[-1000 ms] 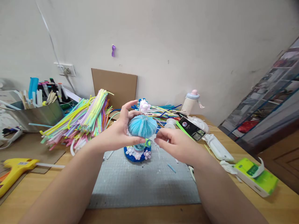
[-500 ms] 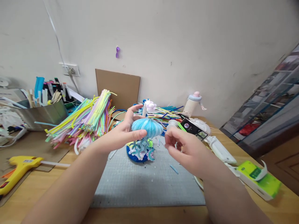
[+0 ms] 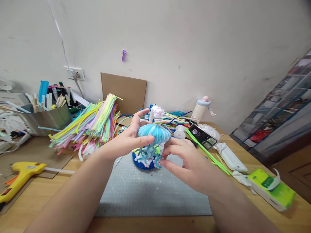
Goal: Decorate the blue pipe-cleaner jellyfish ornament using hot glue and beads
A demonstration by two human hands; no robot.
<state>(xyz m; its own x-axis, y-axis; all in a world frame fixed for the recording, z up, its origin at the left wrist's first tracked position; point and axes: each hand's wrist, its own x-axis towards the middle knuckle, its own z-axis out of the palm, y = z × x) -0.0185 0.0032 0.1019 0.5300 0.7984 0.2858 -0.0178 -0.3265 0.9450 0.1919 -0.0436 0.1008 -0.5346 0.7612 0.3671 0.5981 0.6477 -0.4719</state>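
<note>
A light-blue pipe-cleaner jellyfish (image 3: 155, 132) stands at the middle of the grey cutting mat (image 3: 150, 197). Its ribbed dome sits above curly blue tentacles (image 3: 147, 152), over a dark-blue round base (image 3: 139, 165) trimmed with white and yellow bits. My left hand (image 3: 132, 137) grips the dome from the left, thumb in front and fingers behind. At the lower right, my right hand (image 3: 178, 155) has its thumb and fingertips closed on a curled tentacle end. A pale flower (image 3: 158, 111) on a white stalk rises behind the dome.
A pile of pastel pipe cleaners (image 3: 97, 123) lies at left, near a yellow glue gun (image 3: 26, 171) and a metal tub (image 3: 48, 119). To the right are a phone (image 3: 202, 136), clear spools (image 3: 179, 132), green pipe cleaners (image 3: 213, 158) and a green tissue pack (image 3: 272, 189).
My right hand has moved left to the tentacles and closed on one at its end. The left hand keeps its hold on the dome. Spools and green pipe cleaners are now more exposed.
</note>
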